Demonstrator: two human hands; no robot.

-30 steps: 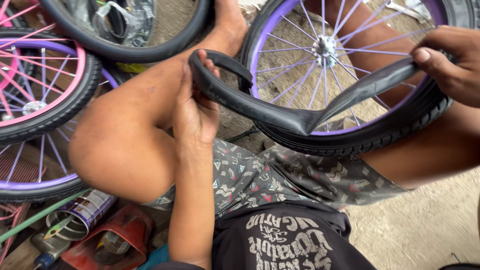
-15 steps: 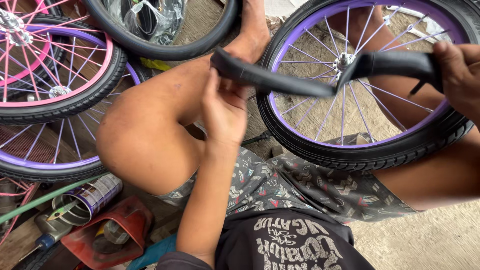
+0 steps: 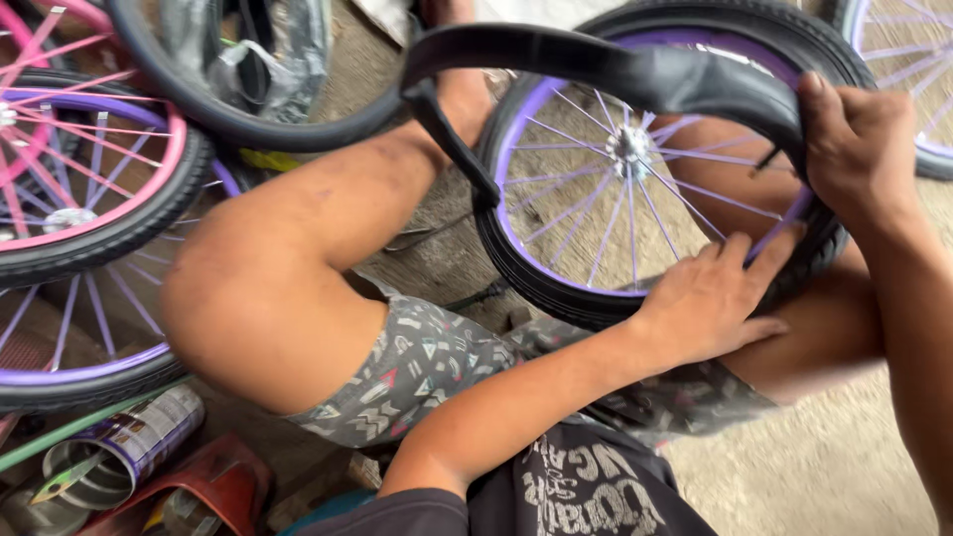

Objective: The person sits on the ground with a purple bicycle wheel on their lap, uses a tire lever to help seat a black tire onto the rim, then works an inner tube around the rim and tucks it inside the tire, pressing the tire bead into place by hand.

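Concrete floor (image 3: 854, 467) underfoot, wheels all around. Right hand (image 3: 859, 149) pinching black inner tube (image 3: 635, 69) over purple-rimmed wheel (image 3: 615, 159); left hand (image 3: 710, 298), fingers spread, flat on tyre. Best feeding tube evenly, no twist, valve lined up first.

Pink-rimmed wheel (image 3: 69, 169), open tin can (image 3: 119, 452)

I see a rough grey concrete floor (image 3: 854, 467), dusty and lit by even daylight. At left, a pink-rimmed wheel (image 3: 89, 189) overlaps a purple-rimmed wheel (image 3: 69, 347). A bare black tyre (image 3: 248, 119) lies at top. At lower left sit an opened tin can (image 3: 119, 447) and a red container (image 3: 213, 486). No walls or windows show.
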